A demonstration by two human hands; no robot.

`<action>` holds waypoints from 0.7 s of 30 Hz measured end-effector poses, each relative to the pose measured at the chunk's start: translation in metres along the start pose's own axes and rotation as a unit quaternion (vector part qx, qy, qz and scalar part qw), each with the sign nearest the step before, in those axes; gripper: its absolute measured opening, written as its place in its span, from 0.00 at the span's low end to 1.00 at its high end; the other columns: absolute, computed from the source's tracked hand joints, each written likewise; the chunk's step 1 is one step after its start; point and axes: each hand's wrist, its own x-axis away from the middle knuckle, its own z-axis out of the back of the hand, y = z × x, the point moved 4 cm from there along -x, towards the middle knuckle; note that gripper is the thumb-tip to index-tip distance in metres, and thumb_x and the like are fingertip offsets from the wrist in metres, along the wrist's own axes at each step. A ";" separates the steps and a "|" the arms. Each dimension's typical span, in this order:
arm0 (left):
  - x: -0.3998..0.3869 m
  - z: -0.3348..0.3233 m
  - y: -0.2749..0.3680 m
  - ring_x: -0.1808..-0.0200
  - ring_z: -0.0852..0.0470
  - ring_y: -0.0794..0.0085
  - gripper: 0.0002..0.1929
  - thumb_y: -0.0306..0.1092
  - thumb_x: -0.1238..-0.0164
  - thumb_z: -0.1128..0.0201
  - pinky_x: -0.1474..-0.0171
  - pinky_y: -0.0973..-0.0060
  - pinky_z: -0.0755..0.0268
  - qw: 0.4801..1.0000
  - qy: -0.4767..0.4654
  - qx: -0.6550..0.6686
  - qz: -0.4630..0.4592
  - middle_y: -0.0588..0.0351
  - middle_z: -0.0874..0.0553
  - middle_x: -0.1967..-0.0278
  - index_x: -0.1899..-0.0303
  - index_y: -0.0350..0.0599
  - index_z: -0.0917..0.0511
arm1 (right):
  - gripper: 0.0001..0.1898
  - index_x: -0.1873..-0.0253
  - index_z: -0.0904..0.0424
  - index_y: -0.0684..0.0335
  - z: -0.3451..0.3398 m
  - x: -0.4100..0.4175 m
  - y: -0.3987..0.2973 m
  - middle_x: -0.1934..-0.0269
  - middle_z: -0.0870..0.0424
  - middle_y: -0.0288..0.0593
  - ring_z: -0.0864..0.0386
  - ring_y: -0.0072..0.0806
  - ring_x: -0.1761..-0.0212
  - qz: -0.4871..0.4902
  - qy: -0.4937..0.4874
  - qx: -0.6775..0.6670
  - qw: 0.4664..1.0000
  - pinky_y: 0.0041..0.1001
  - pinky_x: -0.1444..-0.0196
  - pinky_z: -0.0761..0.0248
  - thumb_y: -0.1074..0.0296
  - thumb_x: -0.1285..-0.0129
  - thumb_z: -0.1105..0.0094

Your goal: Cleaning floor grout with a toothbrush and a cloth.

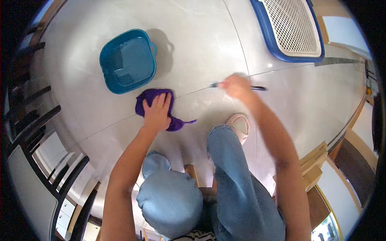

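Observation:
My left hand (156,113) lies flat, fingers spread, on a crumpled purple cloth (144,101) on the tiled floor. One thin end of the cloth trails out to the right. In my right hand (236,86) is a slim brush-like tool (258,88), held low over the floor. Its dark handle end sticks out on the right and a small, blurred head on the left; motion blur hides its exact kind. Beyond the cloth stands a teal plastic basin (128,61) with a side handle, with what looks like water inside.
A blue tray with a beige mesh grid (297,30) stands at the upper right. My light shoe (239,126) is planted below my right hand. Dark chairs (45,123) line the left side. Cardboard (313,162) and furniture edge the right.

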 end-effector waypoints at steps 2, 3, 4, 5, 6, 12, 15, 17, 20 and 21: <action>0.011 0.000 0.001 0.41 0.42 0.62 0.43 0.40 0.63 0.36 0.47 0.42 0.48 0.999 -0.011 -0.004 0.034 0.53 0.41 0.42 0.39 0.45 0.45 | 0.22 0.66 0.20 0.61 0.007 0.004 0.031 0.69 0.20 0.45 0.22 0.39 0.64 -0.021 -0.005 0.011 1.000 0.37 0.61 0.30 0.47 0.41 0.55; 0.019 0.002 -0.006 0.41 0.42 0.64 0.42 0.41 0.61 0.36 0.47 0.42 0.48 0.997 -0.025 -0.021 0.075 0.54 0.41 0.42 0.39 0.45 0.46 | 0.22 0.66 0.20 0.61 0.010 0.004 0.023 0.69 0.19 0.44 0.22 0.39 0.65 -0.003 -0.007 0.033 0.999 0.37 0.63 0.30 0.47 0.41 0.54; 0.022 -0.001 -0.009 0.41 0.42 0.63 0.42 0.41 0.61 0.37 0.47 0.42 0.49 0.996 -0.023 -0.023 0.082 0.53 0.41 0.42 0.39 0.44 0.46 | 0.22 0.67 0.20 0.61 0.014 0.002 0.013 0.70 0.19 0.44 0.22 0.39 0.66 0.017 -0.003 0.057 0.998 0.37 0.64 0.30 0.47 0.42 0.54; 0.022 -0.003 -0.010 0.41 0.42 0.63 0.42 0.41 0.61 0.37 0.47 0.42 0.49 0.996 -0.023 -0.025 0.085 0.53 0.41 0.42 0.39 0.44 0.46 | 0.21 0.67 0.20 0.60 0.006 -0.003 -0.014 0.69 0.19 0.44 0.21 0.39 0.66 0.035 -0.012 0.057 0.998 0.37 0.65 0.30 0.47 0.42 0.53; 0.022 -0.006 -0.009 0.41 0.42 0.63 0.42 0.41 0.61 0.36 0.47 0.42 0.49 0.996 -0.018 -0.021 0.089 0.53 0.41 0.42 0.39 0.44 0.46 | 0.20 0.68 0.20 0.59 -0.007 -0.008 -0.055 0.69 0.19 0.45 0.21 0.38 0.65 0.051 -0.022 0.057 0.997 0.37 0.65 0.29 0.47 0.42 0.53; 0.051 -0.020 -0.035 0.41 0.42 0.61 0.42 0.40 0.62 0.36 0.48 0.42 0.48 0.992 -0.031 0.001 0.125 0.51 0.41 0.42 0.39 0.45 0.45 | 0.18 0.65 0.20 0.57 -0.035 -0.012 -0.105 0.67 0.19 0.47 0.22 0.38 0.62 0.044 -0.019 0.006 0.999 0.37 0.61 0.31 0.49 0.43 0.51; 0.067 -0.022 -0.048 0.41 0.42 0.58 0.41 0.39 0.62 0.37 0.48 0.43 0.48 0.987 -0.035 -0.006 0.156 0.50 0.40 0.43 0.40 0.43 0.45 | 0.20 0.66 0.20 0.60 -0.005 -0.005 0.001 0.69 0.20 0.45 0.22 0.40 0.66 -0.016 0.023 -0.070 0.997 0.39 0.64 0.32 0.48 0.42 0.53; 0.067 -0.019 -0.045 0.41 0.42 0.57 0.42 0.39 0.62 0.37 0.48 0.42 0.48 0.985 -0.034 -0.034 0.164 0.49 0.41 0.43 0.40 0.40 0.45 | 0.21 0.66 0.20 0.60 0.006 0.016 0.001 0.69 0.20 0.45 0.22 0.42 0.67 -0.045 0.029 -0.072 0.996 0.40 0.66 0.32 0.46 0.43 0.52; 0.060 -0.024 -0.043 0.40 0.44 0.57 0.42 0.39 0.62 0.37 0.48 0.42 0.48 0.984 -0.048 -0.035 0.167 0.48 0.42 0.42 0.41 0.37 0.45 | 0.18 0.65 0.20 0.59 -0.022 -0.013 -0.056 0.68 0.19 0.46 0.22 0.41 0.67 0.052 0.029 0.022 0.998 0.39 0.66 0.32 0.49 0.43 0.51; 0.057 -0.026 -0.038 0.40 0.44 0.57 0.42 0.39 0.62 0.37 0.48 0.42 0.48 0.985 -0.056 -0.024 0.162 0.48 0.42 0.42 0.41 0.37 0.45 | 0.18 0.63 0.20 0.59 -0.040 -0.020 -0.077 0.68 0.20 0.46 0.22 0.40 0.65 0.079 0.044 0.029 0.996 0.39 0.65 0.31 0.49 0.44 0.51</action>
